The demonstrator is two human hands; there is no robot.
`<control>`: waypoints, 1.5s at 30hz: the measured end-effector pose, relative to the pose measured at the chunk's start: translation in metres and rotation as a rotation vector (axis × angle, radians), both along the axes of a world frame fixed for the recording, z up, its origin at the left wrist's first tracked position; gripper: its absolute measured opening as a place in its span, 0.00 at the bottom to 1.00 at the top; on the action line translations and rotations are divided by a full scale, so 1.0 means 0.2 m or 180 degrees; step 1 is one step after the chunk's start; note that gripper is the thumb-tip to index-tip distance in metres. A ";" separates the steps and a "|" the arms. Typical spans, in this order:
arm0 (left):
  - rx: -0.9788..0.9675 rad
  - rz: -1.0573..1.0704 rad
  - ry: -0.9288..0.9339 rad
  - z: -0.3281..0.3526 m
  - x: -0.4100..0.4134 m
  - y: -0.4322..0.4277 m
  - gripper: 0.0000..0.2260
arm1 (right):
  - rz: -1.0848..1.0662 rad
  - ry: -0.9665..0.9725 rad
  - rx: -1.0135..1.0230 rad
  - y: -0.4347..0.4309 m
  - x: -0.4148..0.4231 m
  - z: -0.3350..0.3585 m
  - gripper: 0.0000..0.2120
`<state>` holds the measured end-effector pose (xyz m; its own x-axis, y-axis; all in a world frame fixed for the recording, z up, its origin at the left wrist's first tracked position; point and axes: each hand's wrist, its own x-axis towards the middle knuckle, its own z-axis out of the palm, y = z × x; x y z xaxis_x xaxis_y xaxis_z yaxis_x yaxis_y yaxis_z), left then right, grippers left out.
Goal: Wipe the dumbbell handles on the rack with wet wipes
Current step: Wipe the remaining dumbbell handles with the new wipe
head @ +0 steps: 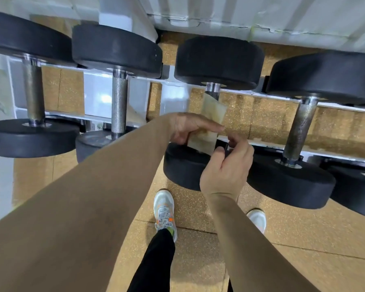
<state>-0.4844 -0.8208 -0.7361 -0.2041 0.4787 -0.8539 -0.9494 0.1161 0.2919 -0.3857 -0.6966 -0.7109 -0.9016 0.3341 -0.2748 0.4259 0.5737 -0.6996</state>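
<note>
Several black dumbbells lie across a white rack (261, 95). The third dumbbell (218, 62) from the left has a yellowed wet wipe (214, 111) draped along its handle, which it mostly hides. My left hand (190, 127) holds the wipe's lower part against the handle, thumb stretched across it. My right hand (227, 168) is just right of the wipe with its fingers curled near the wipe's edge and the handle's lower end; what they pinch is hidden. The neighbouring handles (119, 104) (299, 129) are bare metal.
A cork-coloured speckled floor (198, 260) lies below the rack. My two light sneakers (164, 209) (258, 218) stand close to the front dumbbell heads. A white wall runs behind the rack and a pale wall stands on the left.
</note>
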 end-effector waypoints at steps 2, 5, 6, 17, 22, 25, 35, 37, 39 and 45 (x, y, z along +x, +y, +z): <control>-0.0377 0.0159 0.0257 -0.01 0.00 0.03 0.11 | -0.0004 0.0002 0.0020 -0.01 0.00 0.00 0.23; -0.1035 0.0858 0.0602 0.00 -0.03 0.12 0.17 | -0.0013 0.0033 0.0044 0.00 0.00 -0.01 0.22; -0.1318 0.1062 0.0619 0.00 -0.06 0.16 0.18 | -0.0011 0.0030 0.0041 0.00 0.00 -0.02 0.22; -0.0340 0.1089 0.0798 0.02 -0.05 0.08 0.05 | 0.0148 -0.0085 0.0072 0.00 0.00 0.02 0.24; -0.0240 0.0455 0.0377 0.00 -0.02 0.02 0.13 | 0.0190 -0.0089 0.0072 0.01 -0.01 0.02 0.25; -0.0649 -0.0024 0.0419 0.04 0.04 0.03 0.19 | 0.0160 -0.0083 0.0065 0.00 -0.01 0.03 0.25; -0.2204 0.0209 0.1645 0.11 0.15 0.16 0.12 | 0.0186 -0.0151 0.0039 0.00 -0.01 0.05 0.25; -0.2624 0.0223 0.1759 0.13 0.18 0.12 0.05 | 0.0287 -0.0184 0.0046 0.01 -0.01 0.06 0.25; -0.3186 0.0236 0.1875 0.16 0.23 0.09 0.09 | 0.0299 -0.0221 0.0071 0.02 -0.01 0.06 0.23; -0.2244 0.1441 0.2386 0.44 0.39 0.19 0.08 | 0.0336 -0.0463 -0.0376 0.07 0.00 0.09 0.25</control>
<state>-0.4070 -0.7828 -0.6484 -0.8124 -0.3111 -0.4932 -0.5581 0.1699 0.8122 -0.3853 -0.6825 -0.6921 -0.8778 0.1978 -0.4362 0.4692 0.5382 -0.7002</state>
